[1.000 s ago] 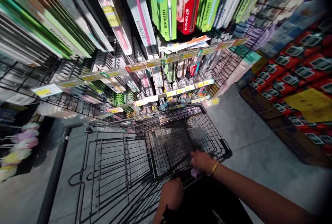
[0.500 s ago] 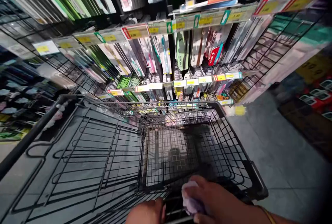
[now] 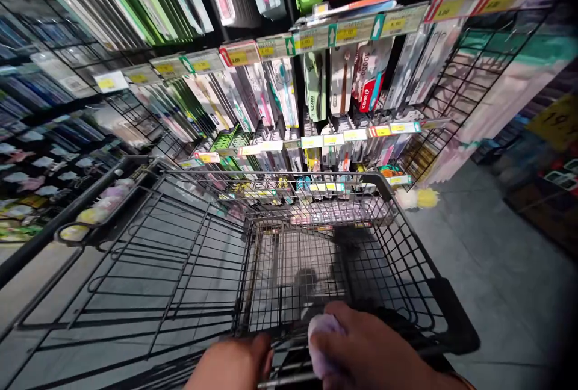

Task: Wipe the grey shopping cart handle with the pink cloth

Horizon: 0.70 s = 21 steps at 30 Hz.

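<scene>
A black wire shopping cart [image 3: 397,197] stands in front of me with an empty basket. My left hand [image 3: 232,365] is closed on the cart's near bar at the bottom edge of the view. Beside it, my right hand [image 3: 365,351] rests on the same bar and clasps a small pale lilac object [image 3: 321,333] against it; what the object is cannot be made out. Straight beyond the cart hang rows of packaged toothbrushes [image 3: 316,86] on a wire display.
Yellow price labels [image 3: 347,34] run along the display rails. Bath puffs [image 3: 108,197] hang at the left beside the cart, and two more [image 3: 418,198] lie by the display's foot. Grey tiled floor [image 3: 487,281] lies open to the right, with stacked goods [image 3: 555,179] beyond.
The view has dropped and moved closer to the shelves. Both hands slid toward the bottom edge, staying on the cart bar; the cart now fills more of the picture.
</scene>
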Each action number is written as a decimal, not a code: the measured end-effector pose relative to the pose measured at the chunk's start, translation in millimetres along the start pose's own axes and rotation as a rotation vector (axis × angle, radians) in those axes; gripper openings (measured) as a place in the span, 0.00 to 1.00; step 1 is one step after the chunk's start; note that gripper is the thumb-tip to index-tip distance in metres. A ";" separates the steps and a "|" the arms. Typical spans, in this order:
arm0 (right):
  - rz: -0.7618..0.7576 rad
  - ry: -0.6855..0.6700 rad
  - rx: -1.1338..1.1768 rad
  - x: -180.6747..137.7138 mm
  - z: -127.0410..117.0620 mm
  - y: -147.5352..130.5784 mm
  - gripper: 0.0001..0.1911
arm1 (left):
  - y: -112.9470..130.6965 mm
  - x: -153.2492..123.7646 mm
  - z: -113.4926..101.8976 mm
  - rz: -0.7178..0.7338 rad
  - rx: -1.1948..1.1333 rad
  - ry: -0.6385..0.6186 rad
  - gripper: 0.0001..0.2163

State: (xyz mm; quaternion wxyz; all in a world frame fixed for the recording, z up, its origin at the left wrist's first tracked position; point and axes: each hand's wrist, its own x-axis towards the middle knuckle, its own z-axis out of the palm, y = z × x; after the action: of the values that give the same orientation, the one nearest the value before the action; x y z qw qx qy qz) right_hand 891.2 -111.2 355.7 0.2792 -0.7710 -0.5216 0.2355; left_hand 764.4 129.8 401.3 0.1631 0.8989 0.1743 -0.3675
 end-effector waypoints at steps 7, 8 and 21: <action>0.030 0.179 -0.162 -7.8 -7.1 -30.3 0.13 | 33.1 -26.1 6.3 0.243 0.123 0.282 0.13; 0.028 0.211 -0.226 -9.9 -2.8 -30.1 0.14 | 41.1 -30.5 8.1 0.290 0.120 0.322 0.16; 0.204 0.616 -0.633 -113.2 -0.1 -25.2 0.13 | 88.6 -58.3 43.5 0.039 0.257 0.637 0.33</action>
State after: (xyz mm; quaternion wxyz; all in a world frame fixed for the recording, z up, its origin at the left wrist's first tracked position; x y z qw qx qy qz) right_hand 835.3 -209.5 381.0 0.1473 -0.9000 -0.3819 -0.1500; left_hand 737.5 21.7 428.3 -0.0071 0.9848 0.1516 -0.0841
